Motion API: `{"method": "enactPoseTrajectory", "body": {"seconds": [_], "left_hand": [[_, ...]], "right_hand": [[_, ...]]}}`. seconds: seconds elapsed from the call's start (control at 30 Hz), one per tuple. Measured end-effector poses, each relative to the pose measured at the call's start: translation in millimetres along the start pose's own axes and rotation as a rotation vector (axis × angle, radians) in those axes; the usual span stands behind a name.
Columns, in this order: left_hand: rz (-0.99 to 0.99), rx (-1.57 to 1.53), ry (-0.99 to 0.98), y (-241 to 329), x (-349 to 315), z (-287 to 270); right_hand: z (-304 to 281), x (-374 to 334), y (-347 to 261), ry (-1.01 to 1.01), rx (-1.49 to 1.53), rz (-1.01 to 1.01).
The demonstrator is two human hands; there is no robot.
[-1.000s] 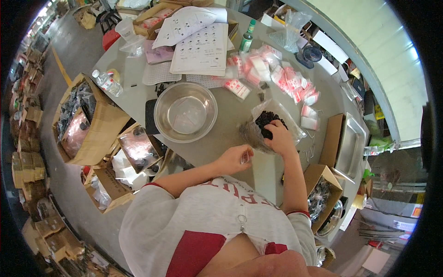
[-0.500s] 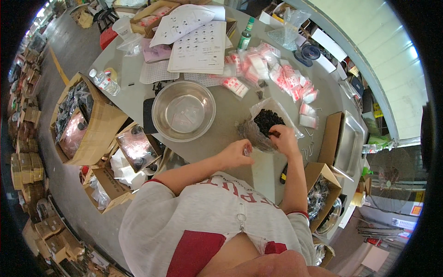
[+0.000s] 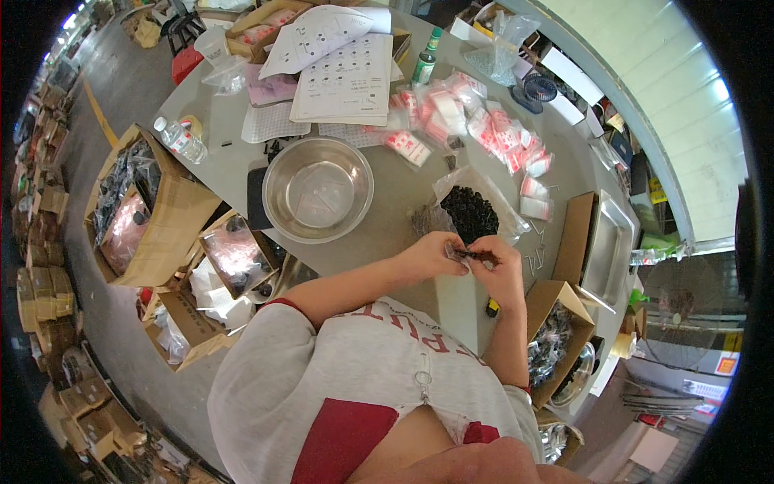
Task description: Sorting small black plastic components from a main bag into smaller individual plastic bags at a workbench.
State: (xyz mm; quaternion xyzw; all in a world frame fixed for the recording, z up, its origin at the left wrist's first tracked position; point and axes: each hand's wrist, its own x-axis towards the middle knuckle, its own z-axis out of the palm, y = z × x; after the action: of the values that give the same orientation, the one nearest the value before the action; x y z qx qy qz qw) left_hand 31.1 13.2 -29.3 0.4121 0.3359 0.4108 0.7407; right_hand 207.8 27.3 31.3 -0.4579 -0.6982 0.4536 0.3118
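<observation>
My two hands meet in front of a clear plastic bag (image 3: 514, 216) that lies open on the table with a heap of small black parts (image 3: 470, 211) in it. My left hand (image 3: 440, 253) is closed on a small clear plastic bag. Pinched in the fingers of my right hand (image 3: 498, 264) are small black parts (image 3: 486, 257), held against the small bag's mouth. Their exact shape is too small to make out. Left of the heap stands a round metal bowl (image 3: 278, 181) with a clear, flat packet at its bottom.
Red-and-white packets (image 3: 500, 137) are strewn beyond the heap, near a green bottle (image 3: 426, 58). Printed sheets (image 3: 339, 85) lie at the back. Metal hooks (image 3: 534, 262) and a cardboard box of bagged parts (image 3: 582, 310) are on the right; more cartons (image 3: 165, 230) stand left.
My right hand has left the heap and come nearer to me, with black parts in its fingers. My left hand has moved right and met it with the small bag.
</observation>
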Motion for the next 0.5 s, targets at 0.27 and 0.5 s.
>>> {"method": "enactPoseTrajectory", "body": {"seconds": [0.27, 0.5], "left_hand": [[0.11, 0.486, -0.084, -12, -9, -9], [0.166, 0.541, -0.182, 9, -26, -2]], "right_hand": [[-2, 12, -31, -0.249, -0.154, -0.112], [12, 63, 55, -0.051, -0.64, -0.186]]}}
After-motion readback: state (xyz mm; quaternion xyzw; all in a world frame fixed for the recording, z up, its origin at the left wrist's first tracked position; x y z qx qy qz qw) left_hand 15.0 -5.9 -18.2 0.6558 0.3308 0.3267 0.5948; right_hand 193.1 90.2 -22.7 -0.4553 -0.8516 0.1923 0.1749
